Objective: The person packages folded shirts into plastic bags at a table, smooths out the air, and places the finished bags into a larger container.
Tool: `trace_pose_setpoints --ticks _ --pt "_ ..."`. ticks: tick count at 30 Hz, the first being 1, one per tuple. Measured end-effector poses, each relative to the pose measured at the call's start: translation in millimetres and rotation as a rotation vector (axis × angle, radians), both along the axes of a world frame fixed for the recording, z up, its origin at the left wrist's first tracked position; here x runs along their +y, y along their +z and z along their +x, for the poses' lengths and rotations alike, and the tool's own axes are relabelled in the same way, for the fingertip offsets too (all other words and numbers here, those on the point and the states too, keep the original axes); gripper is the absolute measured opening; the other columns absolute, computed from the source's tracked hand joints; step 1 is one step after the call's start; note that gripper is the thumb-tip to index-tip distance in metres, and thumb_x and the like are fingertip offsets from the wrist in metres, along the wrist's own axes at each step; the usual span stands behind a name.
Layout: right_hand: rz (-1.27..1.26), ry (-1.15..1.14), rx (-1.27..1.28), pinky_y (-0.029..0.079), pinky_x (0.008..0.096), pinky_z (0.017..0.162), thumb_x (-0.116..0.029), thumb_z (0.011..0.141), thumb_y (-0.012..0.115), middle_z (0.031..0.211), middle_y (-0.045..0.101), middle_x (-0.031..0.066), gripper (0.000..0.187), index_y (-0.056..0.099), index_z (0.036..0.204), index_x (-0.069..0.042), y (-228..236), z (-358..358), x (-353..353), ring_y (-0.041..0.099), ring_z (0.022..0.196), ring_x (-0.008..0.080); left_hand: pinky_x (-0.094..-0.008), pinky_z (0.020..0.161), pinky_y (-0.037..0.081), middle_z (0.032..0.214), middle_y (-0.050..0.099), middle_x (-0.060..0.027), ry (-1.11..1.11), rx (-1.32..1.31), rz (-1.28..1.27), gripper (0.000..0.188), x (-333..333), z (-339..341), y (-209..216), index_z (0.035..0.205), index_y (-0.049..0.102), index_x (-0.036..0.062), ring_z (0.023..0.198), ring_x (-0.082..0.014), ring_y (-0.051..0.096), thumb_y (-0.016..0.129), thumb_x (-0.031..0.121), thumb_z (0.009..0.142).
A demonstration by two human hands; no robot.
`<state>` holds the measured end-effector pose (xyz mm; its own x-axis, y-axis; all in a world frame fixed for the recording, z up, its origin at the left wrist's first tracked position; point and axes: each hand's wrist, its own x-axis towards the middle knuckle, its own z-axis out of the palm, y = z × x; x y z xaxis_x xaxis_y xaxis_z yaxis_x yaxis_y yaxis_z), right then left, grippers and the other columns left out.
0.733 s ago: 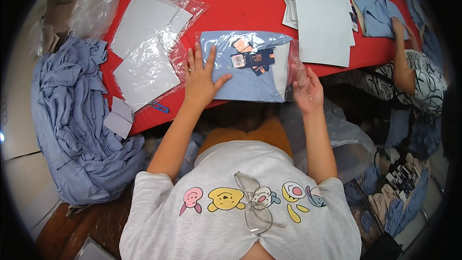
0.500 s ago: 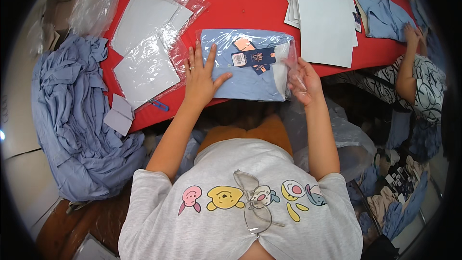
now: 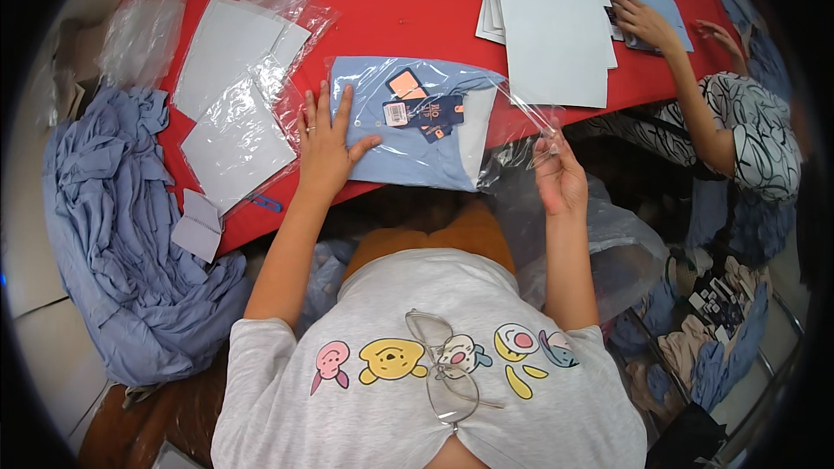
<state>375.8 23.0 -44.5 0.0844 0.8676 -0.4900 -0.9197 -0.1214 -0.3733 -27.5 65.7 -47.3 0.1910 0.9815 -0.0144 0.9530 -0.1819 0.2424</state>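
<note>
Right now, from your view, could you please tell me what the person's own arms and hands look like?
Both arms are bare below the short, loose sleeves of a light grey T-shirt. The left hand has a small ring on one of its fingers; I can make out none on the right hand. No gloves, watch or bracelet show.

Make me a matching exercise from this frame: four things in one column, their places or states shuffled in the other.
1. Person's left hand
2. Person's right hand
3. Stack of white sheets
4. Heap of blue cloth

A. Crumpled, at picture's left
B. Pinching loose clear film
C. On the red table, toward its far side
D. Spread on the bagged blue garment

Pairs: 1-D, 2-B, 3-C, 4-A
</note>
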Motion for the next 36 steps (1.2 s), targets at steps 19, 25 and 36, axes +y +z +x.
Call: trace_pose_setpoints --ticks 19,25,36 --pt "-0.028 0.708 -0.538 0.060 0.0300 0.056 -0.015 0.100 0.073 0.084 0.067 0.0065 0.042 0.063 0.137 0.003 -0.1 -76.1 43.9 0.070 0.069 0.0150 -0.0651 0.128 0.017 0.177 0.021 -0.0186 -0.084 -0.074 -0.027 0.105 13.6 -11.9 -0.5 0.171 0.031 0.0223 0.163 -0.0481 0.014 0.072 0.070 0.086" --pt "0.054 0.709 -0.246 0.054 0.0292 0.050 -0.009 0.097 0.073 0.067 0.056 0.0000 0.031 0.065 0.123 0.005 -14.5 -74.4 54.4 0.053 0.051 0.0088 -0.0644 0.128 0.018 0.177 0.023 -0.0199 -0.076 -0.098 -0.022 0.104 11.3 -12.7 0.4 0.170 0.032 0.0216 0.163 -0.0482 0.017 0.072 0.069 0.087" --pt "0.029 0.469 -0.816 0.050 0.0260 0.049 -0.002 0.095 0.070 0.071 0.068 0.0076 0.043 0.065 0.136 0.009 -9.8 -108.9 49.2 0.063 0.055 0.0119 -0.0670 0.127 0.020 0.176 0.024 -0.0202 -0.072 -0.099 -0.027 0.103 11.3 -14.3 -3.8 0.170 0.033 0.0255 0.162 -0.0493 0.018 0.070 0.072 0.086"
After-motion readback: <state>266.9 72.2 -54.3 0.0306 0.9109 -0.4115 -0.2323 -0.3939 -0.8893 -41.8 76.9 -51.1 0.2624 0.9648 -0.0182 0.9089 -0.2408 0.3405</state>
